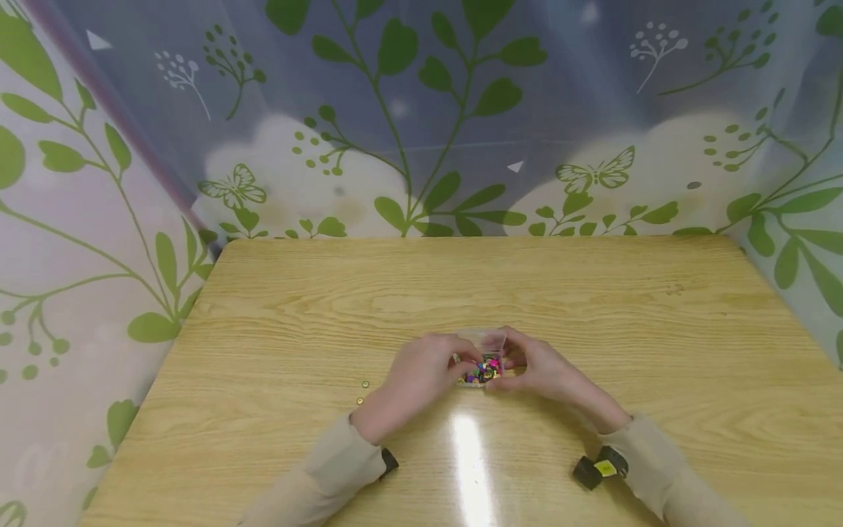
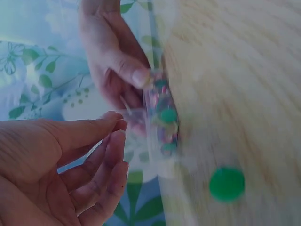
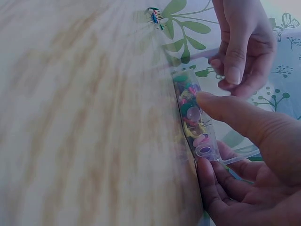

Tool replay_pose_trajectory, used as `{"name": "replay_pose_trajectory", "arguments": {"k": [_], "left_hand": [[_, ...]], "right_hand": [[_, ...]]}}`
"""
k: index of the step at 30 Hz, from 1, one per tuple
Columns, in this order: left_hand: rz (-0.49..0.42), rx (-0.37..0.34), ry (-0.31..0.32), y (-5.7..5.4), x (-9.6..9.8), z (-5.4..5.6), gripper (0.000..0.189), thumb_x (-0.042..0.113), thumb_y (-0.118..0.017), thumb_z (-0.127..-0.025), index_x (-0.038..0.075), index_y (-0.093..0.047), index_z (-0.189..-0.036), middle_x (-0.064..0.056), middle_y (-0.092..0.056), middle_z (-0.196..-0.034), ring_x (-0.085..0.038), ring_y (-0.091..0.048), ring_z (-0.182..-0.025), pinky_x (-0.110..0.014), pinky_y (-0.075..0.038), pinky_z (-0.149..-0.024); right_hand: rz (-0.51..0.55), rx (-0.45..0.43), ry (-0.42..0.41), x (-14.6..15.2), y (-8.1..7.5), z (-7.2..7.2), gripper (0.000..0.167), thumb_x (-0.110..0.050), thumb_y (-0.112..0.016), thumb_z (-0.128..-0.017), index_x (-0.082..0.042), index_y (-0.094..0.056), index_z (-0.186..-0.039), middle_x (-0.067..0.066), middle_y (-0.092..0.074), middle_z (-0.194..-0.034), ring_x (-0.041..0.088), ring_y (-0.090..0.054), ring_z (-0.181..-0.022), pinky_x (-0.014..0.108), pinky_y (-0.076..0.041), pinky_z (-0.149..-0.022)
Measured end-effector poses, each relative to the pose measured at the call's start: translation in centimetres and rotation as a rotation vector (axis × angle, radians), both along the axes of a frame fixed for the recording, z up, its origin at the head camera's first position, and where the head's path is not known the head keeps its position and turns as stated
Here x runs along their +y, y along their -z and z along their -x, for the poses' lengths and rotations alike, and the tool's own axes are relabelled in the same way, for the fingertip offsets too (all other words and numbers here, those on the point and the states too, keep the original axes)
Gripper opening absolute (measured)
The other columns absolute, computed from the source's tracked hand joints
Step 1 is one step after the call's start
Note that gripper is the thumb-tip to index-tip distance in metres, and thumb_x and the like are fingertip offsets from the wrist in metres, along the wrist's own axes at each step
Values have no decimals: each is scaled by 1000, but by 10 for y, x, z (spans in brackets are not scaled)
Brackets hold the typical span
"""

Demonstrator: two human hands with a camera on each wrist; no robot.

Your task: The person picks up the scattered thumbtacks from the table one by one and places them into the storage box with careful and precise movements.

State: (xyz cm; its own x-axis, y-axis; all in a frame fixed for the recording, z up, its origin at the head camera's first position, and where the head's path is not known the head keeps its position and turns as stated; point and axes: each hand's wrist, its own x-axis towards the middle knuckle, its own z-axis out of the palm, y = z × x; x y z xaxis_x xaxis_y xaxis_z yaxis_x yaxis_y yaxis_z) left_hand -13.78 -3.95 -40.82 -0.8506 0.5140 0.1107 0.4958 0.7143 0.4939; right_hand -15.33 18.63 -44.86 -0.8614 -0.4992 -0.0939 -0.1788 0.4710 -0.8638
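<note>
A small clear plastic box of coloured thumbtacks sits on the table, its clear lid raised on the far side. My right hand holds the box by its right end, thumb at the near side and fingers behind. Over the box's left part is my left hand, fingers bent toward the tacks. In the left wrist view its thumb and forefinger tips come close together by the lid; nothing shows between them. One green thumbtack lies on the table near the box.
Two small tacks lie on the wooden table left of my left wrist. Further loose tacks show at the top of the right wrist view. A leaf-patterned curtain hangs behind the table.
</note>
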Motion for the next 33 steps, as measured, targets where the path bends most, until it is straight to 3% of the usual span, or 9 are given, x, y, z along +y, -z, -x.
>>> {"name": "replay_pose_trajectory", "arguments": {"k": [5,11,19,27,33], "left_hand": [[-19,-13,-97,-2,-24,1,8,26,-73,-94,22,-79,-99,8,-74,-86,-3,-59,-66,-20,-46,-54],[24,-10,-202,-3,-59,2,4,24,-76,-92,22,-78,-95,11,-72,-85,-5,-61,-69,-23,-49,-57],[75,-113,-284,1,-96,-3,7,20,-80,-88,23,-74,-85,11,-68,-79,-6,-59,-70,-28,-50,-64],[112,-153,-299,6,-122,-9,16,21,-82,-85,24,-69,-76,11,-65,-73,-6,-56,-67,-30,-47,-64],[129,-145,-281,10,-129,-11,16,22,-83,-84,24,-69,-75,11,-64,-69,-7,-52,-62,-28,-43,-58]], "right_hand": [[-23,-2,11,0,1,0,64,-18,-87,-80,-4,-55,-133,13,-61,-117,20,-63,-98,40,-55,-93],[-44,-11,26,0,0,0,65,-21,-88,-79,-5,-55,-133,12,-60,-114,22,-61,-98,43,-54,-95],[-47,-6,16,-1,-1,0,65,-21,-87,-80,-4,-55,-133,11,-59,-111,20,-59,-94,40,-55,-91],[-40,0,6,-1,0,-1,63,-20,-87,-80,-4,-55,-132,12,-61,-115,19,-60,-93,38,-55,-90],[-34,3,5,-1,0,-1,63,-20,-87,-81,-4,-55,-133,12,-61,-117,19,-60,-94,39,-55,-91]]}}
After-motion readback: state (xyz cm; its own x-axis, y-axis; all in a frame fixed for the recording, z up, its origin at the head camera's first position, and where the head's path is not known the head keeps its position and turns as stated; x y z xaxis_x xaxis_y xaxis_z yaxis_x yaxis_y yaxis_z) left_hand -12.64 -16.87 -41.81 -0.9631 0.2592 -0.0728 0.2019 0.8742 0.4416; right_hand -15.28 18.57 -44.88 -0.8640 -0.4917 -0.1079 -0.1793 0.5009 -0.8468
